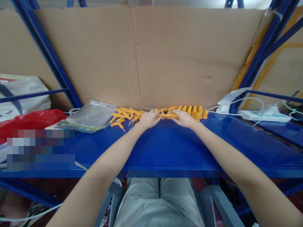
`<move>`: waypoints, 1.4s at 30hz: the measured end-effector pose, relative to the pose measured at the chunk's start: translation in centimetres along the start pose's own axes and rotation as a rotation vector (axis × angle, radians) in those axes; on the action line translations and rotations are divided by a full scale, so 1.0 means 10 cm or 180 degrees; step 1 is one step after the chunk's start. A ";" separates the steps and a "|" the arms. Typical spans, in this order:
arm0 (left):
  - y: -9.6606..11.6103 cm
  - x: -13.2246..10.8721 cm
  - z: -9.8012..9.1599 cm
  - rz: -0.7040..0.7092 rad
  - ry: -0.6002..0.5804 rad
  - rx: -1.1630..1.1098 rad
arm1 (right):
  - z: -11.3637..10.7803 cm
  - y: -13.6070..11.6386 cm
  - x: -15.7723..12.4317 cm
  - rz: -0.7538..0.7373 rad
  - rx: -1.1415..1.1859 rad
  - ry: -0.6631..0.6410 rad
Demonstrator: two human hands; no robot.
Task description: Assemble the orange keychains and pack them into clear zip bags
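My left hand [149,119] reaches to the back of the blue shelf, its fingers closed on a small orange keychain piece. My right hand [184,118] is just to the right, thumb and fingers pinching an orange piece [168,116] between the two hands. Left of my left hand lies a loose heap of orange Y-shaped keychain pieces [125,113] with short metal chains [123,128]. Beyond my right hand, several orange pieces [194,111] stand side by side in rows. My fingers partly cover the pieces they touch.
A clear plastic bag [92,115] lies left of the heap, beside a red bag [33,121]. Cardboard [180,56] forms the back wall between blue posts [47,53]. At right are a white power strip [264,116] and cables. The blue shelf [170,151] ends at my lap.
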State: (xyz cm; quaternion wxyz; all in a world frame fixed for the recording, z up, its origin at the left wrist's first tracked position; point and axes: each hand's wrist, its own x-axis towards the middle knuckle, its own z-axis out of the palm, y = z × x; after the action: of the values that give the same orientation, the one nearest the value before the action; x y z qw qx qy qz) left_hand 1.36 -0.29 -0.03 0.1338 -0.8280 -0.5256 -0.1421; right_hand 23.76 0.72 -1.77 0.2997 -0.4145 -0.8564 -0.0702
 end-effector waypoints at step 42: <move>-0.03 0.01 0.02 -0.0239 0.0315 -0.0112 | -0.16 -0.12 0.06 0.2418 0.2782 -0.0664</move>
State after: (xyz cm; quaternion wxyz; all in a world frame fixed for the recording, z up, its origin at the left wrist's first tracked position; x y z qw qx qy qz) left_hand 1.12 0.03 -0.17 0.1397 -0.8019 -0.5465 -0.1970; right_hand 23.31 -0.24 0.07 0.3612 -0.5350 -0.6223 0.4428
